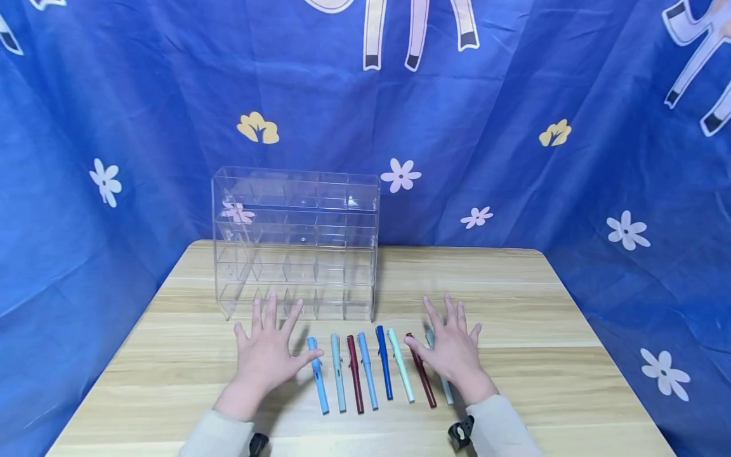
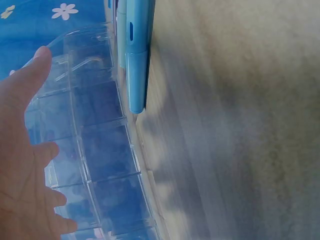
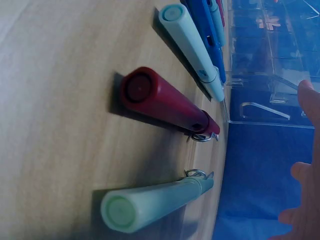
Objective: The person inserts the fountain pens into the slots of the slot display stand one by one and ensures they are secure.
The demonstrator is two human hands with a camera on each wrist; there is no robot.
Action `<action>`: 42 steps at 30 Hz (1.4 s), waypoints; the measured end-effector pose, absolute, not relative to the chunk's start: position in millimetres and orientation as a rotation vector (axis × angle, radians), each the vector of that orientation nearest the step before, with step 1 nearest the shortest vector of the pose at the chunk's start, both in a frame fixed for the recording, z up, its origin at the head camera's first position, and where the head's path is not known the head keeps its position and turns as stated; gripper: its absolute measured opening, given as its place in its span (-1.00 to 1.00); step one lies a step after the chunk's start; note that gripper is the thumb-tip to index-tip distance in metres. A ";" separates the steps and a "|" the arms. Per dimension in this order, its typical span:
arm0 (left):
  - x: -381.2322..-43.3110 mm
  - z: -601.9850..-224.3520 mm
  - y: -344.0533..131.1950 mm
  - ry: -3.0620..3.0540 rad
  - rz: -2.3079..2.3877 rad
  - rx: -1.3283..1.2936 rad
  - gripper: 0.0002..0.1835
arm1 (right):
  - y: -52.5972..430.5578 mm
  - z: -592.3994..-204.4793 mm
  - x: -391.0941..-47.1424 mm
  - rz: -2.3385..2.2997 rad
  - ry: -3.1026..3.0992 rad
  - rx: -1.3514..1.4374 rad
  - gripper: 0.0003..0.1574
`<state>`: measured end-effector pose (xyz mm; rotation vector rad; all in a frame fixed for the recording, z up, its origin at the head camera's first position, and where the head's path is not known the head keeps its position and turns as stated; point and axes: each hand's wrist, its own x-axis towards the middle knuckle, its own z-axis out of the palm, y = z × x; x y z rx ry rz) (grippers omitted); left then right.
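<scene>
Several capped pens lie side by side on the wooden table. My left hand is spread at the row's left end, its thumb overlapping a light blue pen in the head view. Spread likewise, my right hand hovers over the right end, above a dark red pen and a pale green pen. Between the hands are a grey-blue pen, another dark red pen, a blue pen, a dark blue pen and a mint pen. Neither hand holds anything.
Behind the left hand stands a clear acrylic rack with rows of small compartments. The wooden table reaches back to a blue curtain printed with flowers. Black wrist straps sit at the sleeve cuffs.
</scene>
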<state>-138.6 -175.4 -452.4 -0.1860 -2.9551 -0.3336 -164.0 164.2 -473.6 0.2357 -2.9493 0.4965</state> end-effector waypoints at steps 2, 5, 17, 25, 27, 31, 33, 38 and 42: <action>-139.4 -451.6 -177.4 -2.955 -0.329 -0.192 0.06 | 164.6 -473.0 -164.9 0.494 -2.953 0.237 0.10; -141.8 -449.7 -181.9 -2.955 -0.327 -0.200 0.06 | 165.5 -470.1 -166.4 0.498 -2.949 0.248 0.10; -154.6 -434.9 -215.2 -2.859 -0.354 -0.210 0.06 | 175.8 -453.0 -173.0 0.513 -2.943 0.262 0.13; -162.0 -420.9 -244.2 -2.839 -0.420 -0.203 0.06 | 187.9 -450.1 -175.6 0.574 -2.929 0.239 0.16; -164.2 -418.4 -250.7 -2.831 -0.443 -0.197 0.08 | 190.8 -450.6 -175.9 0.598 -2.923 0.230 0.17; -169.2 -416.7 -263.1 -2.821 -0.522 -0.154 0.12 | 196.7 -453.4 -176.4 0.655 -2.929 0.215 0.19; -172.1 -417.5 -268.6 -2.820 -0.569 -0.127 0.14 | 199.5 -454.6 -175.9 0.687 -2.932 0.215 0.19; -178.9 -419.9 -281.0 -2.802 -0.665 -0.064 0.19 | 204.3 -456.4 -173.5 0.759 -2.942 0.213 0.22; -184.8 -420.4 -290.8 -2.767 -0.767 -0.032 0.21 | 207.2 -458.1 -172.9 0.853 -2.950 0.204 0.23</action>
